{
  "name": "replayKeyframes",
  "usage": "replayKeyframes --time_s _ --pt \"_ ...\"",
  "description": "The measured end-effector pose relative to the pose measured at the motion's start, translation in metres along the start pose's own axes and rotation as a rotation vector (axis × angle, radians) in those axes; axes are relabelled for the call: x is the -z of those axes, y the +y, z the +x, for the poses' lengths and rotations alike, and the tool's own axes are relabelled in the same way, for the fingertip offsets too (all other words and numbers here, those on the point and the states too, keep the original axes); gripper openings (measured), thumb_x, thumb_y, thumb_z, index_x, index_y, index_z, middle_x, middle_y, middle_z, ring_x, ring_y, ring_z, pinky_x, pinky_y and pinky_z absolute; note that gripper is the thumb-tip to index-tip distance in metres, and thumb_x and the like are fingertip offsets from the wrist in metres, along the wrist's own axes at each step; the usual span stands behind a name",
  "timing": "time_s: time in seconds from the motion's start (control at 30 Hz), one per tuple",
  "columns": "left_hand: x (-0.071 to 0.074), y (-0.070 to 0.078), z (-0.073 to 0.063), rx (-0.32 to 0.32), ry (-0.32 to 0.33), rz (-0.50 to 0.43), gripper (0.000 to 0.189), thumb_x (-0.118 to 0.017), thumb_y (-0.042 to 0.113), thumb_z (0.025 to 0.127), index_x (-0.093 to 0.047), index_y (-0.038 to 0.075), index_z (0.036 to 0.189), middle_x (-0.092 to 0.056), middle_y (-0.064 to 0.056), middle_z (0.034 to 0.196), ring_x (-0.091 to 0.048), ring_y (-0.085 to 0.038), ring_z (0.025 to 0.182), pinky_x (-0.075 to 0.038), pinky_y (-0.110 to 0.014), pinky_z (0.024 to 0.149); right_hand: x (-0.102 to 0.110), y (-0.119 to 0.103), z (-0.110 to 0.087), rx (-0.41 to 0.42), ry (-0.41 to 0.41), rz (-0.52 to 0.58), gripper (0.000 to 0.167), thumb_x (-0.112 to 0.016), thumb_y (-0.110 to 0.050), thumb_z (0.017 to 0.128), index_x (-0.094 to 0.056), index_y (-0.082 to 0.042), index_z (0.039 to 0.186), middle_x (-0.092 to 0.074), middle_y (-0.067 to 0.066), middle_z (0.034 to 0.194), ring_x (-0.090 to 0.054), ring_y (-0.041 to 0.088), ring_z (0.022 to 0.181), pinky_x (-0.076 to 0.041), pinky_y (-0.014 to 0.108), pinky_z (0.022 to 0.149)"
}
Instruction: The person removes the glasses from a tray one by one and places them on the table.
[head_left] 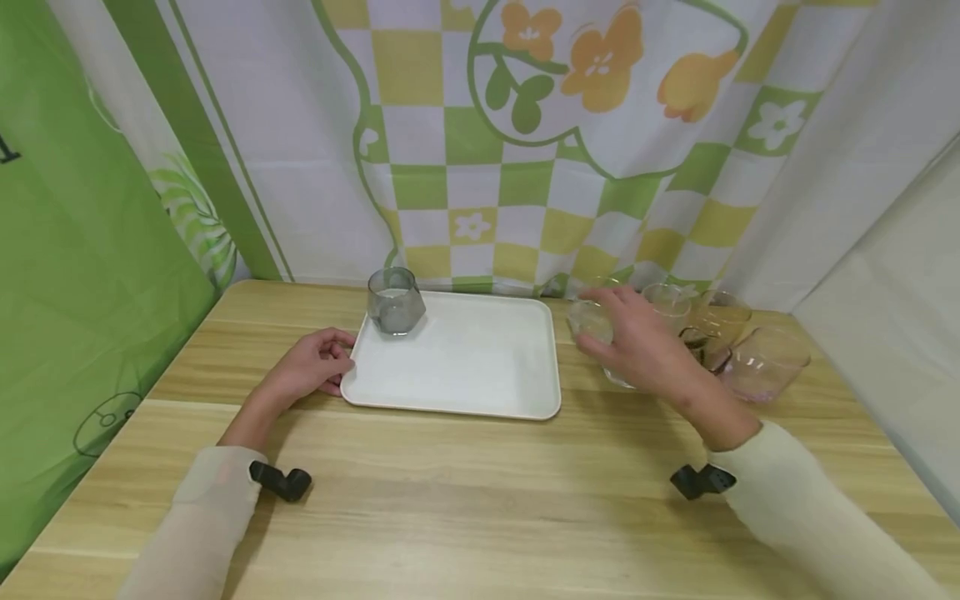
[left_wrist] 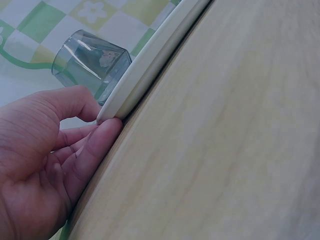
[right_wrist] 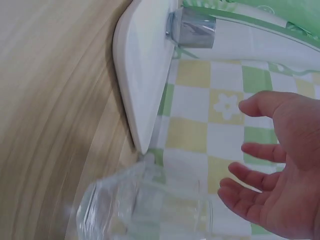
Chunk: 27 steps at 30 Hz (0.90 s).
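A white tray (head_left: 457, 362) lies on the wooden table with a grey tinted glass (head_left: 396, 304) upright at its back left corner. My left hand (head_left: 313, 364) is at the tray's left edge; in the left wrist view thumb and index finger (left_wrist: 82, 100) pinch the rim. To the right of the tray my right hand (head_left: 637, 337) hovers over a clear glass (head_left: 585, 318), which it partly hides. The right wrist view shows the fingers spread and apart from the clear glass (right_wrist: 145, 205), nothing between them.
Behind and beside the right hand stand several more glasses: a clear one (head_left: 667, 304), an amber one (head_left: 722, 315), a pinkish one (head_left: 765, 364) and a dark one (head_left: 701, 346), close together. A patterned curtain (head_left: 420, 192) hangs along the table's back edge.
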<state>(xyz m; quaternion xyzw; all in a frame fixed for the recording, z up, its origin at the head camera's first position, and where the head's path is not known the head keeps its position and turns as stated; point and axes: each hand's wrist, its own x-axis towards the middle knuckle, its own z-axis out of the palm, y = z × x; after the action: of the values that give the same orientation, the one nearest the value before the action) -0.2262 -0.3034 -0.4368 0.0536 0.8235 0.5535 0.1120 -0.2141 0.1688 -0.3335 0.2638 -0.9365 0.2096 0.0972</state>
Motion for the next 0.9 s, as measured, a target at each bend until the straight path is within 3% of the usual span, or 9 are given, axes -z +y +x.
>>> replayKeyframes --time_s 0.2,0.47,0.7,0.9 --pt "0.000 0.000 -0.001 0.002 0.001 -0.002 0.044 -0.062 0.001 0.099 -0.045 -0.013 0.137 -0.053 -0.015 0.096 -0.062 -0.022 0.076 -0.062 -0.036 0.062 -0.013 -0.008 0.022 0.019 -0.103 0.053 0.055 -0.069 -0.032 0.100 -0.054 -0.003 0.144 -0.054 0.021 0.139 -0.056 0.039 0.120 -0.050 0.057 0.096" --pt "0.000 -0.002 0.001 -0.001 -0.002 -0.012 0.045 -0.061 0.000 0.098 -0.044 -0.013 0.138 -0.053 -0.015 0.097 -0.062 -0.022 0.078 -0.062 -0.036 0.063 -0.034 -0.020 0.050 0.093 -0.105 0.126 0.044 -0.072 -0.026 0.097 -0.063 0.000 0.132 -0.065 0.017 0.125 -0.065 0.035 0.108 -0.054 0.049 0.091" --pt "0.000 -0.003 0.001 0.005 0.004 -0.010 0.046 -0.062 0.001 0.098 -0.045 -0.012 0.138 -0.052 -0.015 0.096 -0.062 -0.022 0.076 -0.062 -0.036 0.062 -0.054 -0.033 0.071 0.049 -0.173 0.224 0.047 -0.074 -0.028 0.096 -0.061 -0.002 0.133 -0.063 0.014 0.128 -0.064 0.032 0.109 -0.053 0.045 0.093" --pt "0.001 -0.003 0.001 -0.011 -0.009 -0.022 0.046 -0.062 0.000 0.098 -0.044 -0.013 0.139 -0.053 -0.014 0.095 -0.063 -0.021 0.077 -0.062 -0.035 0.062 -0.071 -0.044 0.088 0.010 -0.177 0.319 0.052 -0.076 -0.029 0.094 -0.060 -0.002 0.136 -0.062 0.015 0.129 -0.064 0.033 0.110 -0.053 0.041 0.093"
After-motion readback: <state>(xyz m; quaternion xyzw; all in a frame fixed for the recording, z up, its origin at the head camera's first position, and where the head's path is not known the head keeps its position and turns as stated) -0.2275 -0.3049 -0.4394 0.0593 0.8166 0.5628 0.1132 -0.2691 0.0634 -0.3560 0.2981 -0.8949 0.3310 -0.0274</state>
